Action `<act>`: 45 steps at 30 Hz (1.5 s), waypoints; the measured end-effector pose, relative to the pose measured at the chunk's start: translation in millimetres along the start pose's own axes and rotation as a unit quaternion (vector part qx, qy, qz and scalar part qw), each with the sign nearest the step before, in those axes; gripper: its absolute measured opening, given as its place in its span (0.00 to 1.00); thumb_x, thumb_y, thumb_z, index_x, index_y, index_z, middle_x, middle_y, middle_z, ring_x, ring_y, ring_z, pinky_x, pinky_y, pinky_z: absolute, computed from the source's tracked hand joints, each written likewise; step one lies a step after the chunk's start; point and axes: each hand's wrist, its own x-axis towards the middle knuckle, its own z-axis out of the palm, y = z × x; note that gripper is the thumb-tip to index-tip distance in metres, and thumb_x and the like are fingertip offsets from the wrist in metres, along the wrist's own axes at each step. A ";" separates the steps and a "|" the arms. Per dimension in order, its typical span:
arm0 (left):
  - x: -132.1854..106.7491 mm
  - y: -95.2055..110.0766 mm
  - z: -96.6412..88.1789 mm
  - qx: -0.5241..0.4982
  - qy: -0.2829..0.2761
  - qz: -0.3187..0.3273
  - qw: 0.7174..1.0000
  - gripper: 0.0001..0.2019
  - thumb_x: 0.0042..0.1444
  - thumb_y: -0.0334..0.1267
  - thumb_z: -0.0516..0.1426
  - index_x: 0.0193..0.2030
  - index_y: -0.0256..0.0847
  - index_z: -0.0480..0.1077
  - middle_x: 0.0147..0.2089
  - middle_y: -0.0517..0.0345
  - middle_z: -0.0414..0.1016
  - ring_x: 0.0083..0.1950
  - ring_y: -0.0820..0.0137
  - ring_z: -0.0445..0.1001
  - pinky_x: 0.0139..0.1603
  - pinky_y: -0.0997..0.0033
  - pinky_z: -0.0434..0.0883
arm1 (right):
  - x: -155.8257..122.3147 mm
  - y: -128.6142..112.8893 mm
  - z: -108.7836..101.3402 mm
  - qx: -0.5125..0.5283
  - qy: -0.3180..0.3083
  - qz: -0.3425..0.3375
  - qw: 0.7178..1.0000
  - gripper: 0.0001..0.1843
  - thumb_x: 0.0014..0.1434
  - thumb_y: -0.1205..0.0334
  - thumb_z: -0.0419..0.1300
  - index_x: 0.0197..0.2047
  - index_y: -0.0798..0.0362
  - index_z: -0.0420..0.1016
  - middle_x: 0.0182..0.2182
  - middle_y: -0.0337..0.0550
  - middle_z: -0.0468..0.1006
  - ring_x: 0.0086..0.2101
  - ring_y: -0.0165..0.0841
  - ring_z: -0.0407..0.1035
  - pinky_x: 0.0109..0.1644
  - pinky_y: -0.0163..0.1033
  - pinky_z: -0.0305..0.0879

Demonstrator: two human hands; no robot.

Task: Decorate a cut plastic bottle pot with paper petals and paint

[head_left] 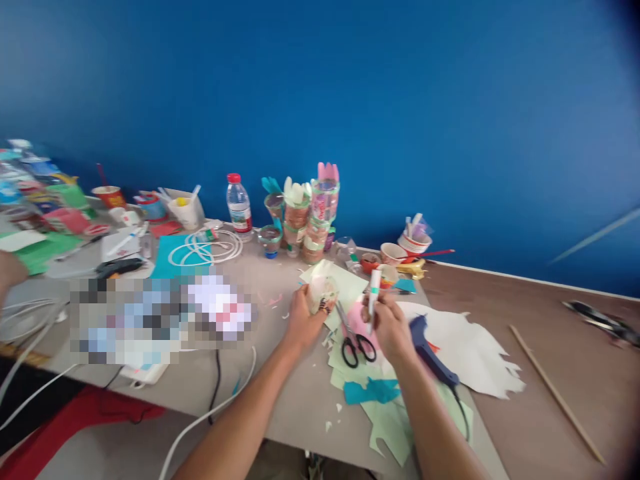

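My left hand is closed around a small pale paper cup with a printed pattern, held just above the table. My right hand grips a white glue stick with a green band, upright and close to the cup. Black-handled scissors lie on the table between my hands, on pale green paper. A blue hot glue gun rests just right of my right hand, partly on a torn white sheet.
A water bottle and stacked decorated cups stand at the back by the blue wall. Coiled white cable lies on teal paper. Paper cups sit at the back right. A thin wooden stick lies on the right.
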 end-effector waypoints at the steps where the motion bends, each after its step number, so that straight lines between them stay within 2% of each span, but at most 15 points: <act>1: 1.5 -1.2 -0.5 0.031 0.006 -0.003 0.999 0.29 0.44 0.41 0.63 0.54 0.39 0.63 0.53 0.44 0.70 0.59 0.55 0.64 0.60 0.55 0.56 | -0.6 -2.5 2.5 0.011 -0.020 0.005 1.000 0.09 0.47 0.61 0.57 0.34 0.54 0.68 0.23 0.35 0.68 0.19 0.25 0.60 0.24 0.33 0.55; 4: 6.2 -4.4 -2.5 0.136 0.017 0.015 0.990 0.28 0.40 0.39 0.64 0.51 0.41 0.67 0.53 0.43 0.71 0.61 0.49 0.61 0.62 0.47 0.50 | -1.0 -6.9 7.0 0.028 -0.045 0.018 0.998 0.13 0.48 0.60 0.56 0.38 0.54 0.70 0.23 0.32 0.66 0.18 0.23 0.57 0.23 0.32 0.52; 7: 7.6 -4.3 -5.6 0.194 0.004 0.019 0.981 0.27 0.41 0.38 0.62 0.52 0.43 0.67 0.51 0.41 0.72 0.63 0.44 0.58 0.61 0.41 0.48 | -1.9 -6.2 7.9 0.014 -0.048 0.040 0.998 0.11 0.50 0.57 0.55 0.33 0.55 0.70 0.20 0.32 0.65 0.18 0.24 0.57 0.23 0.33 0.52; 11: 6.4 -1.2 -10.1 0.255 -0.024 0.027 0.966 0.28 0.44 0.37 0.59 0.56 0.43 0.64 0.57 0.41 0.68 0.63 0.44 0.57 0.61 0.41 0.51 | -3.7 -3.2 10.2 -0.011 -0.049 0.046 0.998 0.08 0.47 0.59 0.56 0.29 0.54 0.68 0.18 0.32 0.65 0.18 0.24 0.57 0.24 0.32 0.53; 14: 5.8 0.9 -13.4 0.269 -0.011 0.042 0.962 0.30 0.44 0.34 0.57 0.58 0.43 0.62 0.62 0.42 0.63 0.64 0.47 0.57 0.62 0.44 0.51 | -4.4 -2.5 13.5 -0.008 -0.056 0.055 0.997 0.07 0.46 0.59 0.55 0.27 0.53 0.67 0.17 0.30 0.62 0.16 0.23 0.51 0.21 0.31 0.47; 17: 3.7 6.1 -17.2 0.235 0.035 0.097 0.967 0.29 0.45 0.32 0.56 0.58 0.43 0.63 0.58 0.44 0.64 0.62 0.52 0.60 0.62 0.49 0.54 | -5.5 -2.0 15.7 -0.023 -0.059 0.055 0.996 0.07 0.48 0.58 0.54 0.26 0.53 0.66 0.15 0.28 0.57 0.16 0.23 0.48 0.21 0.31 0.43; 21: -2.6 16.1 -22.1 0.156 0.160 0.226 0.948 0.19 0.50 0.35 0.56 0.51 0.41 0.67 0.51 0.47 0.67 0.57 0.57 0.64 0.61 0.54 0.58 | -8.8 -2.6 16.2 -0.062 -0.061 0.045 0.995 0.09 0.50 0.56 0.54 0.23 0.53 0.64 0.15 0.28 0.55 0.17 0.23 0.47 0.21 0.31 0.44; 24: -7.4 19.1 -23.5 0.109 0.173 0.281 0.938 0.16 0.52 0.36 0.56 0.48 0.40 0.68 0.50 0.47 0.68 0.55 0.58 0.65 0.58 0.56 0.62 | -12.4 -6.5 16.6 -0.106 -0.057 0.033 0.992 0.10 0.50 0.56 0.53 0.22 0.53 0.64 0.15 0.30 0.57 0.17 0.24 0.49 0.21 0.31 0.46; 27: -11.7 19.0 -21.5 0.036 0.140 0.308 0.940 0.14 0.52 0.36 0.57 0.47 0.41 0.68 0.47 0.48 0.69 0.50 0.60 0.69 0.55 0.57 0.65 | -16.6 -11.7 18.2 -0.145 -0.063 0.017 0.987 0.12 0.51 0.56 0.52 0.22 0.53 0.65 0.15 0.31 0.59 0.18 0.25 0.52 0.22 0.32 0.48; 29: -14.9 20.4 -18.9 -0.033 0.096 0.295 0.950 0.14 0.53 0.38 0.58 0.46 0.42 0.69 0.47 0.49 0.70 0.45 0.63 0.72 0.52 0.59 0.68 | -20.3 -14.7 20.3 -0.158 -0.074 0.015 0.985 0.12 0.52 0.55 0.51 0.23 0.53 0.66 0.14 0.31 0.59 0.18 0.26 0.52 0.22 0.32 0.49; 33: -21.1 31.1 -14.7 -0.146 -0.065 0.179 0.971 0.18 0.54 0.42 0.58 0.51 0.42 0.69 0.50 0.49 0.70 0.32 0.72 0.72 0.39 0.65 0.72 | -31.9 -20.5 26.3 -0.187 -0.106 -0.014 0.977 0.12 0.53 0.57 0.51 0.23 0.53 0.66 0.15 0.31 0.58 0.19 0.26 0.51 0.23 0.32 0.49; 34: -22.1 34.5 -14.4 -0.159 -0.107 0.148 0.970 0.18 0.53 0.44 0.58 0.50 0.41 0.70 0.48 0.49 0.72 0.31 0.72 0.72 0.36 0.67 0.72 | -35.1 -21.7 27.9 -0.193 -0.119 -0.025 0.974 0.12 0.53 0.58 0.51 0.23 0.53 0.67 0.16 0.32 0.59 0.19 0.26 0.52 0.23 0.32 0.49; 36: -22.9 40.2 -14.5 -0.181 -0.155 0.098 0.966 0.16 0.53 0.46 0.58 0.44 0.39 0.72 0.41 0.52 0.74 0.27 0.74 0.69 0.30 0.71 0.70 | -40.6 -23.3 30.7 -0.196 -0.147 -0.039 0.969 0.12 0.54 0.60 0.50 0.24 0.54 0.69 0.17 0.33 0.60 0.20 0.25 0.53 0.24 0.32 0.50; 40: -22.8 45.3 -15.5 -0.201 -0.152 0.080 0.964 0.13 0.52 0.47 0.59 0.35 0.39 0.74 0.32 0.56 0.73 0.24 0.77 0.63 0.25 0.74 0.66 | -45.3 -22.6 33.5 -0.200 -0.164 -0.058 0.964 0.12 0.55 0.63 0.49 0.26 0.55 0.72 0.18 0.33 0.61 0.20 0.25 0.53 0.25 0.31 0.52; 45: -25.4 48.4 -15.6 -0.211 -0.133 0.107 0.962 0.12 0.53 0.47 0.59 0.34 0.39 0.74 0.31 0.56 0.72 0.25 0.76 0.63 0.26 0.73 0.65 | -46.9 -25.7 36.1 -0.198 -0.161 -0.075 0.964 0.12 0.54 0.63 0.49 0.26 0.54 0.72 0.19 0.34 0.63 0.21 0.26 0.55 0.25 0.31 0.53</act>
